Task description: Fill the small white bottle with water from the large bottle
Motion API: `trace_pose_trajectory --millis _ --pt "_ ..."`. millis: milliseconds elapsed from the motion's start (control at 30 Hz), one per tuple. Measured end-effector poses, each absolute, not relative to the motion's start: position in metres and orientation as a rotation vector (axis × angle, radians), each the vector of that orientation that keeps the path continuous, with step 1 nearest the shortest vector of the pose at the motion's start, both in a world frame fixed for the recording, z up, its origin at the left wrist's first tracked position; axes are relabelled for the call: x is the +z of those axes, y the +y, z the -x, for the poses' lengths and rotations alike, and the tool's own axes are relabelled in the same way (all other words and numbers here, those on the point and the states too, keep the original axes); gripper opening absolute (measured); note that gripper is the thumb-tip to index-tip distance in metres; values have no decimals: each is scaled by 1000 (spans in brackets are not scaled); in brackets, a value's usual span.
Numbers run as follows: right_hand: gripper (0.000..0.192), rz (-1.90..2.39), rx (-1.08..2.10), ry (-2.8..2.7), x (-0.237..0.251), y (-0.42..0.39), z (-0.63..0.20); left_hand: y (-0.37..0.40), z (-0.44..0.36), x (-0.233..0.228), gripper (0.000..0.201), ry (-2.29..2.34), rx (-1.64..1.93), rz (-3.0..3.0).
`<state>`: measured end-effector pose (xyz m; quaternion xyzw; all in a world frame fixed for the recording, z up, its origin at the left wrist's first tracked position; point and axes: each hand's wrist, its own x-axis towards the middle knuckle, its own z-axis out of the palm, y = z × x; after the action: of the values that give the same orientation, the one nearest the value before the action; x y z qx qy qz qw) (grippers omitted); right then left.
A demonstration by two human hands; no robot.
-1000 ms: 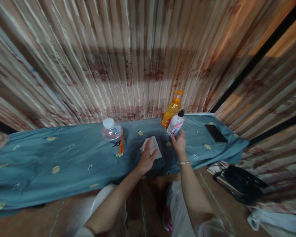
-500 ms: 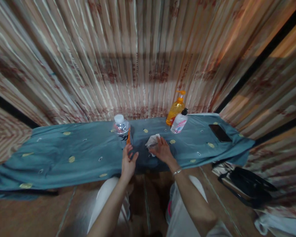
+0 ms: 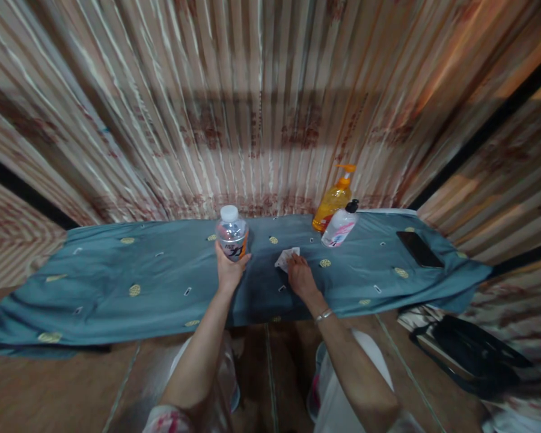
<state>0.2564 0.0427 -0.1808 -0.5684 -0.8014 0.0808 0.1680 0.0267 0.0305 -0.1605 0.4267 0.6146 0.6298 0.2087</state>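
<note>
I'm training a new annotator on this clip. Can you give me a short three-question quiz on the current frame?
1. True or false: the left hand grips the water bottle.
2. What does the right hand press on: (a) the phone, (b) the white tissue, (c) the orange pump bottle?
3. What covers the table?

Key: 1 true. 2 b. 3 a blue-grey cloth.
</note>
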Motion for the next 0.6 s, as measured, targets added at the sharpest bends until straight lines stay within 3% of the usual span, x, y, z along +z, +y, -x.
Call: trace_pose_trajectory --millis 67,167,433,600 --pt "36 1631 231 -2265 -181 43 -256 34 -27 -160 89 1773 1723 -1110" --pt "45 1602 308 -2204 -181 41 -257 32 -31 -156 72 1832 1641 -1100" --pt "26 1493 662 -1697 -173 58 -277 21 -58 -140 56 1494 1477 -1233" --pt "45 1369 803 -1426 -133 69 -282 20 -68 -142 62 1415 1399 -1244"
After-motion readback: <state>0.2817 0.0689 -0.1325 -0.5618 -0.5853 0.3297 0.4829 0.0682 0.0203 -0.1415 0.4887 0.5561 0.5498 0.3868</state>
